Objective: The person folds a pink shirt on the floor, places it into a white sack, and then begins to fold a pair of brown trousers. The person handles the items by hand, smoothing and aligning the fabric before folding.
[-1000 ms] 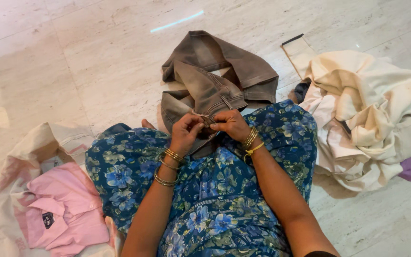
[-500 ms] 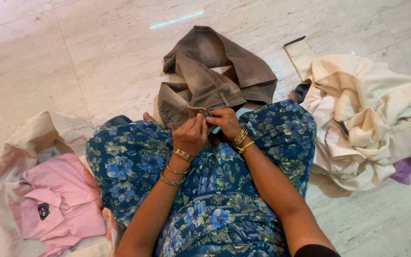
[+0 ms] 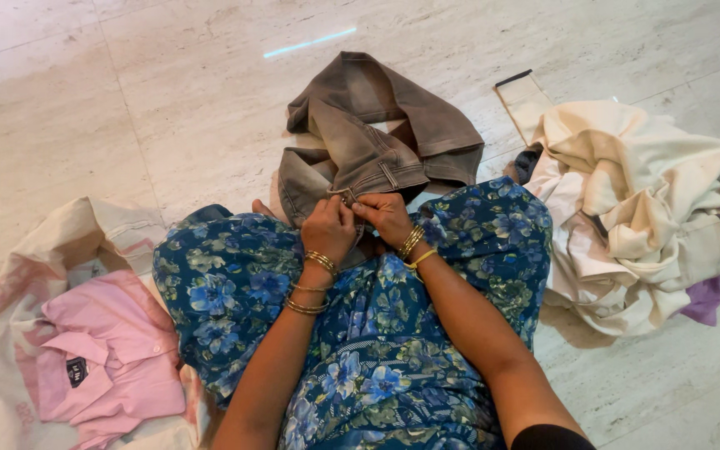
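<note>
Pale polished marble floor (image 3: 168,108) with thin tile joints and a bright light streak (image 3: 310,42)

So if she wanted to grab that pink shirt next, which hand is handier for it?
Probably the left hand. The pink shirt lies on her left side beside her knee, while the right hand sits farther away. Both hands now pinch the waistband of the grey-brown trousers.

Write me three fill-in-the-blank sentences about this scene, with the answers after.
1. Both the left hand and the right hand pinch the waistband of the grey-brown ____.
2. The folded shirt on the person's left is ____ in colour.
3. The heap of cream clothes lies on the person's ____ side.

Missing words: jeans; pink; right
</note>
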